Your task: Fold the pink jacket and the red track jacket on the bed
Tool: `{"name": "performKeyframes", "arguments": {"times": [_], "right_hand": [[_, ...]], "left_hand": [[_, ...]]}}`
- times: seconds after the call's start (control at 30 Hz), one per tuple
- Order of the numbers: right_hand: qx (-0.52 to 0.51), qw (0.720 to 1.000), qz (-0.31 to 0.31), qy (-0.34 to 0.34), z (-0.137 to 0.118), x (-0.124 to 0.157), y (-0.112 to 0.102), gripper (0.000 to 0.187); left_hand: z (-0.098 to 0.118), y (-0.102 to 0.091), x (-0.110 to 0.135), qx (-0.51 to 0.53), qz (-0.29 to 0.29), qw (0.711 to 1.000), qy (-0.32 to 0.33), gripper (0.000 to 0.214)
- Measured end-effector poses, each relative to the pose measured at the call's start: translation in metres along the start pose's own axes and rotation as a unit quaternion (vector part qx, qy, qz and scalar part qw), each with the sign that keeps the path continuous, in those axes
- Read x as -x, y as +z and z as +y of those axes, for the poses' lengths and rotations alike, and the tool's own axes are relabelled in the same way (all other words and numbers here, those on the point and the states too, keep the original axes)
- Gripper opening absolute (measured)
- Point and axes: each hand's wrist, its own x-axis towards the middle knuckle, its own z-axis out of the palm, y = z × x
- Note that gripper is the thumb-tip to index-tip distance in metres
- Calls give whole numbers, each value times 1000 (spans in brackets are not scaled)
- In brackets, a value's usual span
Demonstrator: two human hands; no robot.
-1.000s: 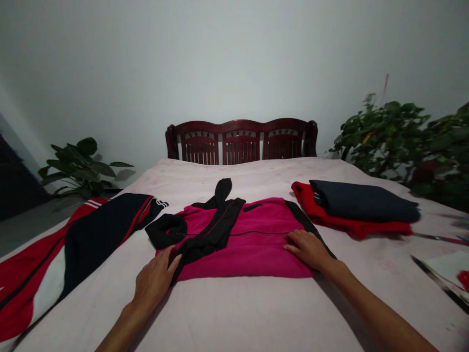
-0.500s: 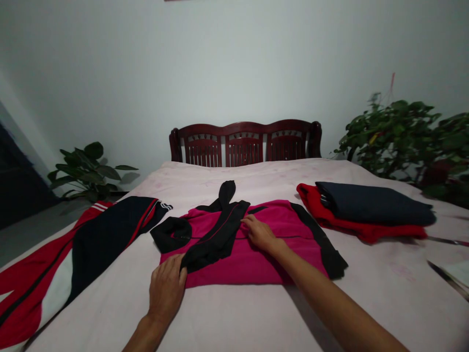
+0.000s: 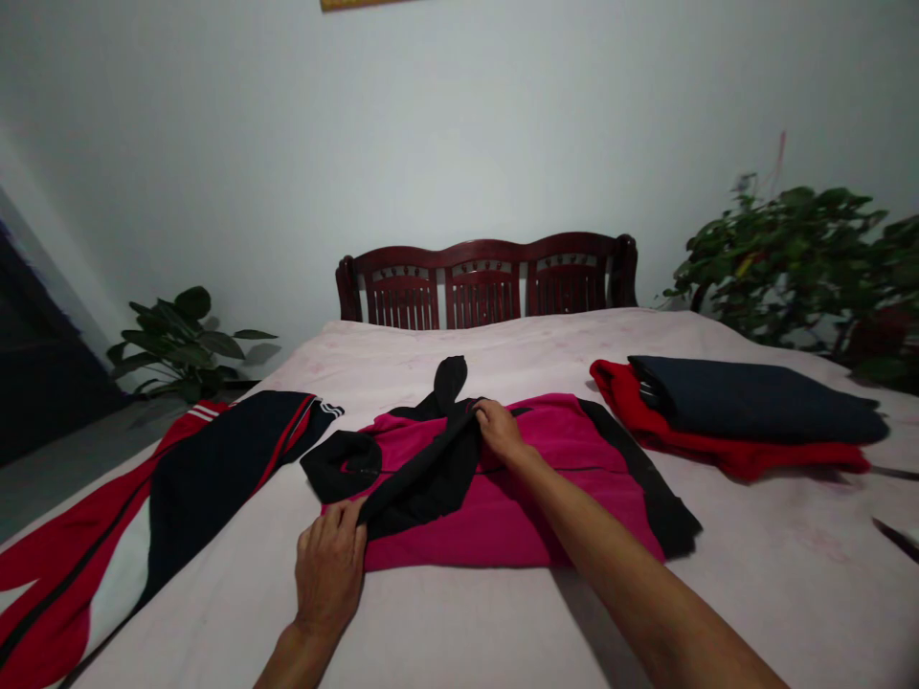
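Observation:
A magenta and black jacket (image 3: 546, 478) lies partly folded on the bed in front of me. Its black sleeve (image 3: 431, 469) runs diagonally across it. My left hand (image 3: 330, 569) pinches the near end of that sleeve at the jacket's front left corner. My right hand (image 3: 499, 431) reaches over the jacket and grips the sleeve near its upper end, fingers closed on the fabric. A black collar or cuff (image 3: 337, 464) curls at the jacket's left side.
The bed (image 3: 503, 622) has a pale pink sheet. A red, black and white garment (image 3: 144, 507) lies spread at left. A folded dark item on a folded red one (image 3: 747, 416) sits at right. Wooden headboard (image 3: 488, 282) behind; plants on both sides.
My right hand moved from the jacket's right edge across to the black sleeve and closed on it. My left hand stayed at the sleeve's near end. The camera shifted slightly.

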Motion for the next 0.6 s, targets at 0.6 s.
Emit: {"name": "performKeyframes", "arguments": {"times": [0.6], "right_hand": [[175, 982, 2, -77, 56, 165, -122, 62]], "left_hand": [[12, -10, -3, 10, -60, 998, 20, 52]]}}
